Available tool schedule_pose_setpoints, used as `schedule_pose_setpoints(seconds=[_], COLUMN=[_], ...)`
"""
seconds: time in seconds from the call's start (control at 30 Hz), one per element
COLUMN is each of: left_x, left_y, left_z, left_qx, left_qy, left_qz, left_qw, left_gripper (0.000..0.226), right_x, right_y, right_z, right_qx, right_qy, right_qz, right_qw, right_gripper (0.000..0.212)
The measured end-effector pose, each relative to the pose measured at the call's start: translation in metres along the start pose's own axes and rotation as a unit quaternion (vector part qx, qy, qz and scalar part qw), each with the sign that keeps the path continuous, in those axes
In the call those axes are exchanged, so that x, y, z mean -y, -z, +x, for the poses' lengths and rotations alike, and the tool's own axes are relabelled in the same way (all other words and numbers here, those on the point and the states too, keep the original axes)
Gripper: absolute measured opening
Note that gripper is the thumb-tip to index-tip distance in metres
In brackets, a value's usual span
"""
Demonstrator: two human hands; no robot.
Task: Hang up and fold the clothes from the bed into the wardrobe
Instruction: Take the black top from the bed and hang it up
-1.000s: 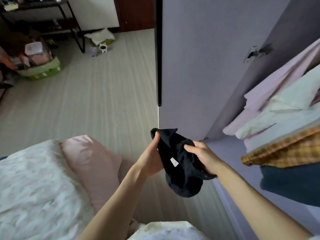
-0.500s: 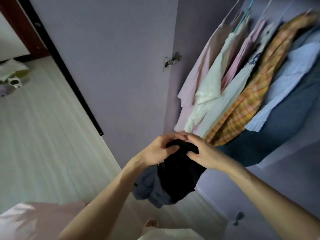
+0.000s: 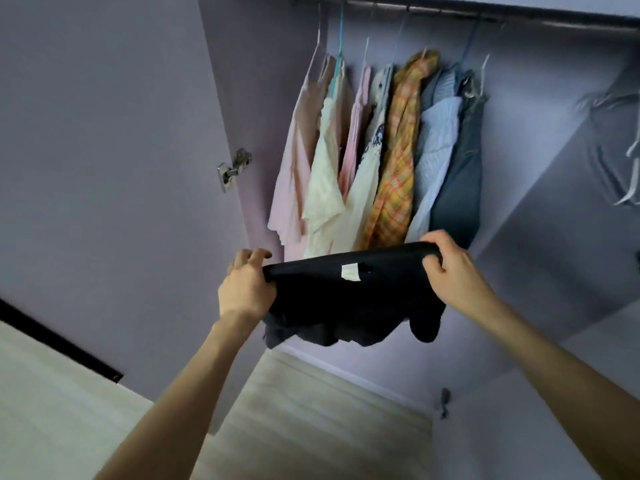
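A black garment (image 3: pixel 349 292) is being held stretched before the wardrobe (image 3: pixel 554 174), its long axis running nine to three, the left hand (image 3: pixel 246 287) gripping its nine o'clock end and the right hand (image 3: pixel 450 271) its three o'clock end, hung clothes (image 3: pixel 391 157) lying at twelve.

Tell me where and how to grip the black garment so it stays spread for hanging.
Grip the black garment along its stretched top edge, at the two outer ends, coming from the near side. The left hand and right hand already hold it there. That edge is taut and level with the white label centred, while the rest hangs loose below.
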State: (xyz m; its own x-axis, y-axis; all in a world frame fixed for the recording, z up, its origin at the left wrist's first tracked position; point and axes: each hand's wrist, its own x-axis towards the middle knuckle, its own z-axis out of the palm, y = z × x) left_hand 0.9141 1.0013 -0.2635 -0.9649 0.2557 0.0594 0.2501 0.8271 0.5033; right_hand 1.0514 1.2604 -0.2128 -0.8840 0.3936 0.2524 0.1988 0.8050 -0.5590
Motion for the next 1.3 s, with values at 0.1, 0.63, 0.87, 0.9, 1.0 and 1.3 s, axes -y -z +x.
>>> schedule_pose_setpoints(seconds=[0.1, 0.63, 0.87, 0.9, 1.0, 1.3], left_x=[-0.024, -0.273, -0.328, -0.330, -0.332, -0.328], left_y=[-0.004, -0.041, -0.047, -0.048, -0.049, -0.051], left_z=[0.021, 0.066, 0.082, 0.082, 0.092, 0.100], left_qx=[0.023, 0.284, 0.166, 0.154, 0.122, 0.120], left_qy=[-0.032, -0.039, -0.135, -0.138, -0.143, -0.174], left_qz=[-0.010, -0.432, -0.369, -0.361, -0.344, -0.299], left_qw=[0.999, 0.855, 0.905, 0.909, 0.920, 0.931], left_gripper=[0.043, 0.027, 0.032, 0.032, 0.032, 0.030], right_x=[-0.035, -0.151, -0.191, -0.197, -0.214, -0.230], right_y=[0.021, 0.137, 0.169, 0.172, 0.182, 0.189], right_z=[-0.007, 0.025, 0.094, 0.100, 0.117, 0.123], right_qx=[0.018, -0.125, -0.242, -0.212, -0.206, -0.145], right_qy=[-0.067, -0.201, -0.263, -0.265, -0.231, -0.214], right_qz=[-0.047, 0.018, -0.250, -0.304, -0.362, -0.409], right_qw=[0.996, 0.971, 0.900, 0.890, 0.879, 0.875], right_gripper=[0.020, 0.026, 0.042, 0.040, 0.029, 0.028])
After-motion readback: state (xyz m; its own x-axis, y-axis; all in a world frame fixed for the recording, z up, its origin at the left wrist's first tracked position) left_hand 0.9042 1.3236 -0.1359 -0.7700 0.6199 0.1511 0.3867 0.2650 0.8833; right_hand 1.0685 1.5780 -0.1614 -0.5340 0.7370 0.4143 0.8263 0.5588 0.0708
